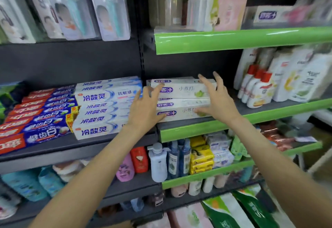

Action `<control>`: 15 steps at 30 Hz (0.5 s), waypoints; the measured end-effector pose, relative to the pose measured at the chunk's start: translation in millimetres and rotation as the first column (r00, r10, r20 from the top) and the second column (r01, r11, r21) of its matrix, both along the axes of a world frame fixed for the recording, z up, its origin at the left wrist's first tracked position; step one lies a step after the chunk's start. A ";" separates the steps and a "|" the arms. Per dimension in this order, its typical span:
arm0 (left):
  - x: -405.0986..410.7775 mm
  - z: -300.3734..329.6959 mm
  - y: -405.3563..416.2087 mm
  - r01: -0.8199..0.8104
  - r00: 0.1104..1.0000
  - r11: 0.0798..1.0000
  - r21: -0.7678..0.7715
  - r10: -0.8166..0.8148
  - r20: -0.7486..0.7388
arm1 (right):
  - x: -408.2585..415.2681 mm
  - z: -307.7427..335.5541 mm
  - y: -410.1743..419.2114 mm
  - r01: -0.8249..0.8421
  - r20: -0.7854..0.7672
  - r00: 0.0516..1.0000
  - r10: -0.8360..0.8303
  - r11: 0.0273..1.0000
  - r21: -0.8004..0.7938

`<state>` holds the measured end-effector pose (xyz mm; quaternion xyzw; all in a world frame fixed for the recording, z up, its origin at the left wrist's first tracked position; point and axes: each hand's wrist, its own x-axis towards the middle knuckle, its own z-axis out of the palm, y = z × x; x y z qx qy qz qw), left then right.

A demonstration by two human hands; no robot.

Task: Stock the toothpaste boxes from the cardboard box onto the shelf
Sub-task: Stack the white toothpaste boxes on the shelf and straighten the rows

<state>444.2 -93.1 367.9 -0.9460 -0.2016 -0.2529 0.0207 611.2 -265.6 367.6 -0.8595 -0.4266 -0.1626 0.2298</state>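
Toothpaste boxes: a stack of white boxes with purple logos (181, 98) lay on the green-edged shelf (197, 130), at its left end, long sides facing out, one layer on another.
Left hand: the left hand (145, 109) was at the stack's left end, fingers spread wide and fairly straight; the index finger reached over the purple logo on the top front box, the thumb lay low against the bottom box. It looked to touch the boxes rather than grip them.
Right hand: the right hand (218, 100) covered the stack's right end, fingers splayed wide, the tips near the top box's upper edge and the thumb stretched left across the front of the lower box. Whether the palm pressed on the cardboard could not be told.
Left neighbour: white and blue toothpaste boxes (106, 109) were piled just beside the stack on the adjoining dark shelf (71, 148), with red and blue boxes (36, 120) further left.
Right neighbour: white bottles with red caps (256, 87) stood to the right on the same shelf, with refill pouches (301, 77) behind them, apart from the stack.
Above: the next green shelf lip (233, 39) overhung the stack, carrying pink and white packs (221, 12).
Below: bottles (158, 161) and yellow packs (201, 157) filled the shelf beneath.
Cardboard box: out of view.
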 end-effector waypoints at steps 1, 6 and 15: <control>3.5 -0.7 -3.7 -0.021 1.000 1.000 -0.011 0.022 0.015 | 6.8 -0.2 0.8 -0.029 -0.012 1.000 0.029 1.000 -0.002; 27.4 -8.4 -14.0 -0.086 0.996 0.996 0.011 0.086 0.009 | 37.8 -1.0 7.0 -0.077 0.019 0.997 0.077 0.997 -0.031; 60.7 -4.2 -2.9 -0.283 0.959 0.959 0.022 0.283 -0.014 | 71.4 11.6 37.2 -0.110 0.045 0.992 0.117 0.986 -0.125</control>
